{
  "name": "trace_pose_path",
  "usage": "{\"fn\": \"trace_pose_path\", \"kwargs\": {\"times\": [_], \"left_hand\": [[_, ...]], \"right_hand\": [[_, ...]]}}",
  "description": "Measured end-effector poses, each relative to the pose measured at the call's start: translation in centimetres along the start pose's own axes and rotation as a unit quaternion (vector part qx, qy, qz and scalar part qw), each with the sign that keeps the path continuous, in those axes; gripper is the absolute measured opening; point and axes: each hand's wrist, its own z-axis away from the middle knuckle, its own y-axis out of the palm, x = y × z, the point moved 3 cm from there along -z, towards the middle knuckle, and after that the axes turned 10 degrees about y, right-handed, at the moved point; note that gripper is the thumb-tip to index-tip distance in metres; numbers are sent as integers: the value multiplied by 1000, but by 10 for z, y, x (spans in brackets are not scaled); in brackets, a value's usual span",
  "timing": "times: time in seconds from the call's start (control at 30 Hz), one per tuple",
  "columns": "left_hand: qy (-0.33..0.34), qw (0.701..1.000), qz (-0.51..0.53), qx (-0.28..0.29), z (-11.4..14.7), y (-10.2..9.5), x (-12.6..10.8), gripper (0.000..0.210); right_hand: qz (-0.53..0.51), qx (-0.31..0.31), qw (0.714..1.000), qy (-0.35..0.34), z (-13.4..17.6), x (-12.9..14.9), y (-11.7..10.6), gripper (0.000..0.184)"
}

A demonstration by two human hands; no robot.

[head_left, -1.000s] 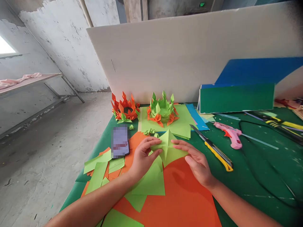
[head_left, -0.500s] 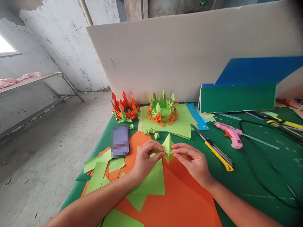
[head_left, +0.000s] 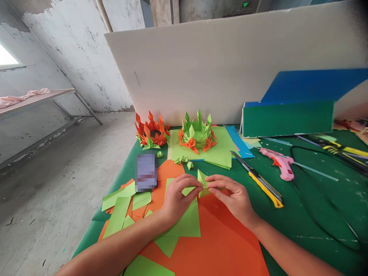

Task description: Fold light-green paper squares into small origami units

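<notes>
Between my fingertips is a small folded green paper piece (head_left: 202, 177), held above the orange sheet (head_left: 227, 230). My left hand (head_left: 181, 195) pinches its left side, thumb against fingers. From the other side my right hand (head_left: 231, 195) pinches it too, and the fingertips of both hands nearly meet. The fingers partly hide the piece. Under my left hand lie loose green paper sheets (head_left: 186, 220). Just beyond the hands sit several little green folded paper roses (head_left: 190, 165).
Two folded-paper crowns, one orange (head_left: 152, 132) and one green (head_left: 197, 130), stand at the back. A phone (head_left: 146, 172) lies left. On the right are a utility knife (head_left: 258, 182) with its blade out, a pink glue gun (head_left: 280, 163) with a cord, and a green board (head_left: 287, 119).
My fingertips have drawn closer together at the middle of the green paper piece. Its pointed top now sits lower and tilts left.
</notes>
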Motion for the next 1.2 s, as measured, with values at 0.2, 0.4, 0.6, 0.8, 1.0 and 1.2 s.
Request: {"fn": "trace_pose_path", "kwargs": {"times": [0.2, 0.4, 0.6, 0.8, 1.0, 1.2], "left_hand": [[-13, 999, 32, 3, 1, 3, 1, 6], [-57, 997, 60, -1, 3, 4, 4, 5], [-57, 998, 33, -23, 2, 1, 6, 4], [-62, 998, 28, -3, 4, 4, 5, 7], [-68, 997, 27, 26, 5, 6, 4, 6], [-60, 997, 25, 47, 4, 8, 1, 8]], "right_hand": [[2, -8, 1000, -2, 1, 0, 0, 8], [5, 0, 1000, -8, -1, 1, 0, 8], [141, -64, 984, -88, -1, 6, -2, 14], [211, -77, 965, -134, 3, 13, 1, 10], [178, -40, 976, -121, 3, 14, 6, 9], [167, -26, 979, -113, 4, 13, 7, 12]]}}
